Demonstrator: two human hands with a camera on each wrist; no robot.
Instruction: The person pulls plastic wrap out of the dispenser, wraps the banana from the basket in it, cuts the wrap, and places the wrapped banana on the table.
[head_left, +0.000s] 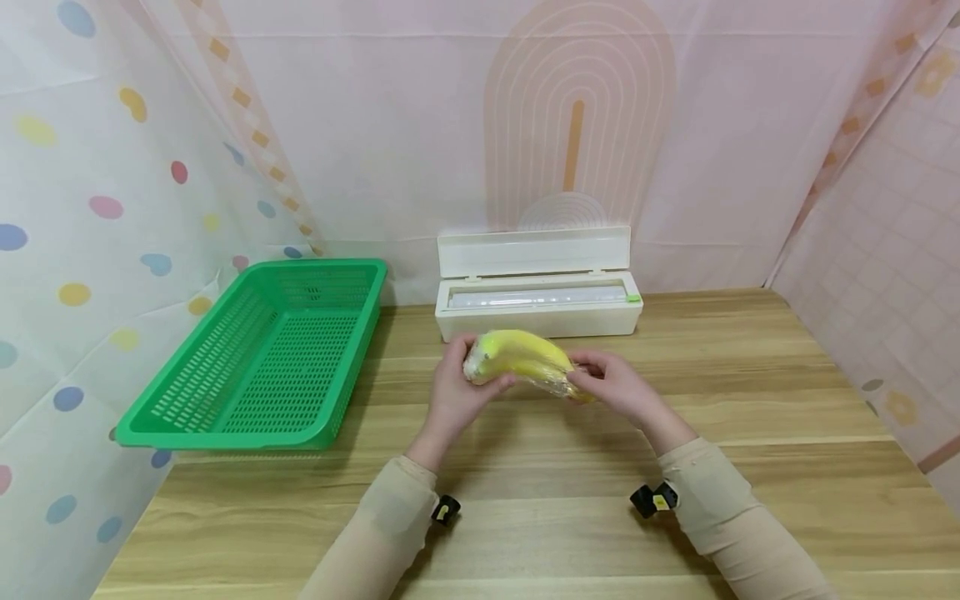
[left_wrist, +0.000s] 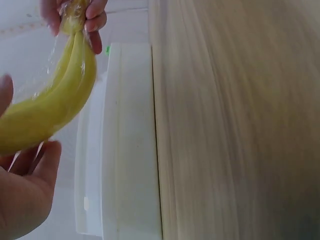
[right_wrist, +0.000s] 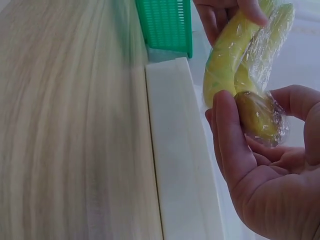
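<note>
Clear plastic film wraps a small bunch of yellow bananas (head_left: 525,350), lifted above the table in front of the white box. My left hand (head_left: 457,383) holds the rounded tip end, its thumb on the near side. At the stem end, my right hand (head_left: 611,383) grips the film-covered stem between thumb and fingers. Crinkled film around the brownish stem (right_wrist: 257,117) shows in the right wrist view. In the left wrist view, the bananas (left_wrist: 65,100) curve down from the right hand's fingers toward the left hand (left_wrist: 30,195).
A white cling film box (head_left: 540,317) stands at the table's back with its lid (head_left: 534,252) raised and a film roll (head_left: 536,297) inside. To the left sits a green plastic basket (head_left: 367,333). Patterned cloth hangs behind and at both sides of the wooden table (head_left: 540,533).
</note>
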